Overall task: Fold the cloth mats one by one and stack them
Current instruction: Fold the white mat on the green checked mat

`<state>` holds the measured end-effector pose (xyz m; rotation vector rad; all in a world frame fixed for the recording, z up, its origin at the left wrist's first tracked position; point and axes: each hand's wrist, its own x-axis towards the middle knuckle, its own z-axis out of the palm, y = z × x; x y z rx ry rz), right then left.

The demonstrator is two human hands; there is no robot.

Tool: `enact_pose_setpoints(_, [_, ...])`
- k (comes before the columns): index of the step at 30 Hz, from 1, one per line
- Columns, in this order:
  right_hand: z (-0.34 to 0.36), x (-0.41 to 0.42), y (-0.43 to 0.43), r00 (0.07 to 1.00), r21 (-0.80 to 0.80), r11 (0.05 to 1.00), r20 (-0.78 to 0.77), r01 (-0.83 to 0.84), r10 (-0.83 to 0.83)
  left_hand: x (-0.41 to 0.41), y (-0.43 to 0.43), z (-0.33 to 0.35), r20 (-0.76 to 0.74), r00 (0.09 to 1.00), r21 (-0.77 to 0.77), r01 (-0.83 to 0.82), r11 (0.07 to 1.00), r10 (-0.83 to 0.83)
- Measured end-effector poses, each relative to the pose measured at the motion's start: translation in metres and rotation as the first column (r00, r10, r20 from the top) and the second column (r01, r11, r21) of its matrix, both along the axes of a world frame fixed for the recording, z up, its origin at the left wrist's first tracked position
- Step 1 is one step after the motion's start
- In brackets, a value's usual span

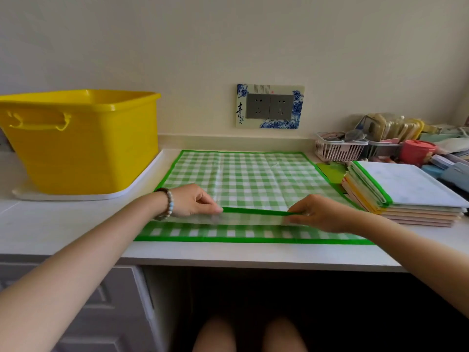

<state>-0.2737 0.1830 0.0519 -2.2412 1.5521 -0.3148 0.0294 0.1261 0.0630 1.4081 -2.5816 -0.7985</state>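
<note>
1. Work surface: I see the green checked cloth mat (pixel 248 174) spread flat on the white counter (pixel 63 224), between the yellow tub (pixel 81 141) on the left and the stack of folded mats (pixel 406 191) on the right.
2. Left hand (pixel 194 200): thumb and fingers are curled and pinch a green-bordered edge of the cloth. A bead bracelet (pixel 168 203) sits on the wrist.
3. Right hand (pixel 318 212): the fingers pinch the same edge further right.
4. Cloth state: the pinched edge is raised off the mat, with its pale underside facing me. In front of it, a checked strip with a green border lies flat along the counter's near side.
5. I cannot tell whether that strip belongs to the same cloth.
</note>
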Motion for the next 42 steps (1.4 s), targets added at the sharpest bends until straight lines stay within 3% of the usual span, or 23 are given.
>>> enact_pose_setpoints(7, [0.048, -0.007, -0.006, 0.997, 0.132, 0.988, 0.025, -0.075, 0.072, -0.006, -0.008, 0.047, 0.168, 0.984, 0.089, 0.048, 0.995, -0.062])
enact_pose_setpoints(11, [0.081, -0.006, -0.015, 0.995, 0.15, 0.984, -0.016, -0.093, 0.097, -0.007, -0.014, 0.076, 0.184, 0.982, 0.12, 0.025, 0.992, -0.048])
enact_pose_setpoints(13, [0.093, -0.006, -0.025, 0.996, 0.088, 0.993, -0.012, -0.083, 0.084, -0.01, -0.021, 0.087, 0.172, 0.985, 0.035, -0.018, 0.999, 0.012])
enact_pose_setpoints(16, [0.101, -0.006, -0.049, 0.999, -0.127, 0.992, -0.052, -0.009, 0.002, -0.015, -0.037, 0.094, 0.081, 0.988, -0.176, -0.113, 0.978, 0.129])
enact_pose_setpoints(20, [0.086, -0.003, -0.084, 0.986, -0.37, 0.925, -0.096, 0.089, -0.133, -0.026, -0.063, 0.081, -0.034, 0.971, -0.416, -0.229, 0.88, 0.237])
enact_pose_setpoints(25, [0.041, 0.0, -0.119, 0.968, -0.481, 0.863, -0.104, 0.154, -0.231, -0.038, -0.077, 0.036, -0.047, 0.958, -0.616, -0.251, 0.747, 0.283])
enact_pose_setpoints(28, [0.015, -0.002, -0.139, 0.959, -0.518, 0.836, -0.097, 0.18, -0.267, -0.043, -0.075, 0.009, -0.02, 0.975, -0.579, -0.193, 0.792, 0.223])
enact_pose_setpoints(34, [-0.022, -0.003, -0.165, 0.948, -0.448, 0.863, -0.093, 0.234, -0.305, -0.05, -0.076, -0.026, 0.128, 0.979, -0.384, -0.099, 0.918, 0.159])
enact_pose_setpoints(42, [-0.039, 0.003, -0.171, 0.935, -0.392, 0.868, -0.05, 0.306, -0.352, -0.051, -0.076, -0.056, 0.211, 0.966, -0.284, -0.083, 0.955, 0.147])
